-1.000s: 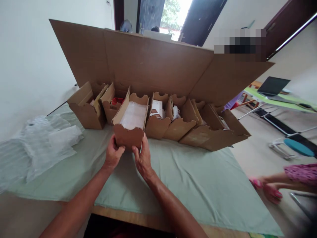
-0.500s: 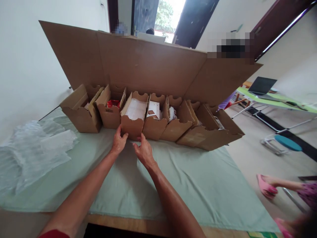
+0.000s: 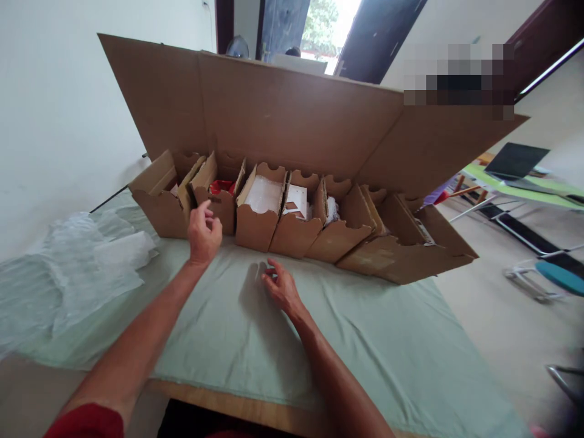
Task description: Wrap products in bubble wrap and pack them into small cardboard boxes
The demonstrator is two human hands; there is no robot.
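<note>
Several open cardboard boxes stand in a row on the green cloth (image 3: 219, 328). My left hand (image 3: 205, 234) is raised in front of the box with red contents (image 3: 223, 213), its fingers loosely bent and apart; whether it touches that box I cannot tell. My right hand (image 3: 281, 285) hovers over the cloth, palm inward, fingers apart and holding nothing. Just beyond it is the cardboard box with a white, wrapped content (image 3: 258, 230). To its right, another box (image 3: 294, 237) holds a white card with a cutout (image 3: 296, 199).
A tall cardboard panel (image 3: 283, 115) stands behind the boxes. Crumpled clear plastic wrap (image 3: 86, 274) lies at the left. On the right are a green table (image 3: 538, 191) with a laptop (image 3: 517, 163) and a blue-seated stool (image 3: 559, 277).
Both hands have let go of the white-content box. My left hand has moved up and left to the red-content box; my right hand has drawn back. The view has shifted left.
</note>
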